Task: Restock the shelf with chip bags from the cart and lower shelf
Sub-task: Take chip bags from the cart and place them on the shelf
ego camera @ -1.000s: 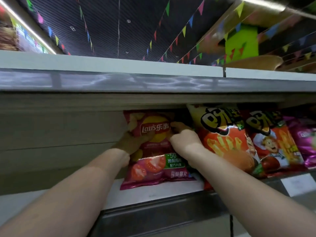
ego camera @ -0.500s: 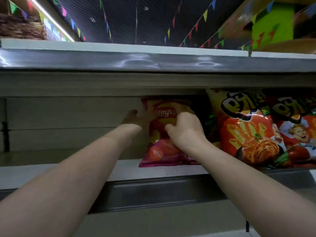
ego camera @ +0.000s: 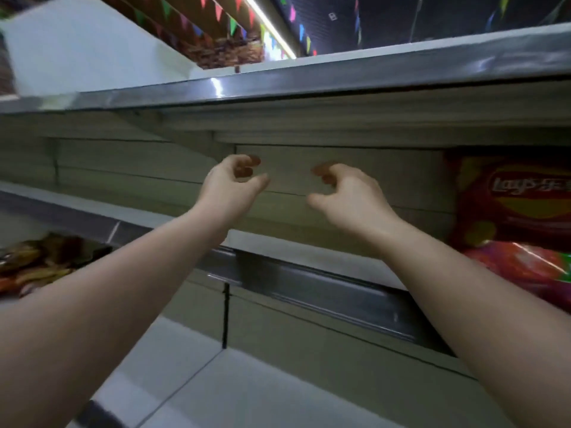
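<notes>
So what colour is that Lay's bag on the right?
The Lay's bag is mostly red and pink with a yellow circle, in the head view.

One head-worn camera, tilted, looks forward and up from close at the shelf point(ego camera: 309, 251) bay

Red Lay's chip bag point(ego camera: 522, 211) stands upright on the shelf point(ego camera: 309, 251), far right.

The red Lay's chip bag point(ego camera: 519, 208) stands on the grey metal shelf point(ego camera: 309, 251), at its right end. Both hands (left hand point(ego camera: 230, 188), right hand point(ego camera: 347, 196)) are left of it.
</notes>
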`<state>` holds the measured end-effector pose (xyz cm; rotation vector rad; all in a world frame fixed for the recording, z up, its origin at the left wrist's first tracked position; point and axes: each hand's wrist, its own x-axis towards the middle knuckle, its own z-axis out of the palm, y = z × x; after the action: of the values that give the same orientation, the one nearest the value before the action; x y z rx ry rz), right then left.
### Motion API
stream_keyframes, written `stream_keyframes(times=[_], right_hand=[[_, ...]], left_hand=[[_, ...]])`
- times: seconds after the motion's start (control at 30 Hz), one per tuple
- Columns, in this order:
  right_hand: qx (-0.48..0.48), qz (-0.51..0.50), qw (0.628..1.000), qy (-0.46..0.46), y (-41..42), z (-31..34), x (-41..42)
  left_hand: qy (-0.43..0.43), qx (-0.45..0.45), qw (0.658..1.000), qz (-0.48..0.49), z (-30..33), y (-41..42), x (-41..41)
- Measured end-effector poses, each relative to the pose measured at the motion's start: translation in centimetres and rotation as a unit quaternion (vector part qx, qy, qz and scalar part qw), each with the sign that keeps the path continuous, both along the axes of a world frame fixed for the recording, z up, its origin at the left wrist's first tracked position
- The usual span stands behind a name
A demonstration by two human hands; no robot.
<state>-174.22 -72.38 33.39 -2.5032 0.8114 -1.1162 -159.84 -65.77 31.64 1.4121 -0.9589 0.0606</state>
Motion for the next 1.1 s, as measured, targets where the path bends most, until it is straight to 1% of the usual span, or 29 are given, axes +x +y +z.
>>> stream_keyframes(times=[0.1, 0.37, 0.5, 0.63, 0.83, 1.1], right_hand=[[-0.013, 0.053, 0.998, 0.000, 1.2, -0.3, 4.0], [0.000, 0.175, 0.984, -0.017, 7.0, -1.0, 16.0], [-0.004, 0.220, 0.975, -0.006, 10.2, -1.5, 22.8], [0.019, 0.270, 0.963, -0.005, 13.7, -2.3, 29.8], [0.038, 0.336, 0.941, 0.015, 19.3, -4.7, 40.2], [0.099, 0.386, 0.913, 0.087, 24.1, -10.2, 51.2]], left_hand=[[0.001, 0.002, 0.999, 0.035, -0.3, 2.6, 3.5], [0.021, -0.001, 0.990, 0.136, -1.3, 9.8, 14.0], [0.019, 0.004, 0.981, 0.195, -1.9, 14.4, 20.0], [0.033, 0.016, 0.970, 0.241, -2.8, 19.8, 26.0], [0.076, 0.034, 0.952, 0.296, -5.4, 26.9, 33.6], [0.165, 0.041, 0.921, 0.351, -11.3, 33.1, 41.4]])
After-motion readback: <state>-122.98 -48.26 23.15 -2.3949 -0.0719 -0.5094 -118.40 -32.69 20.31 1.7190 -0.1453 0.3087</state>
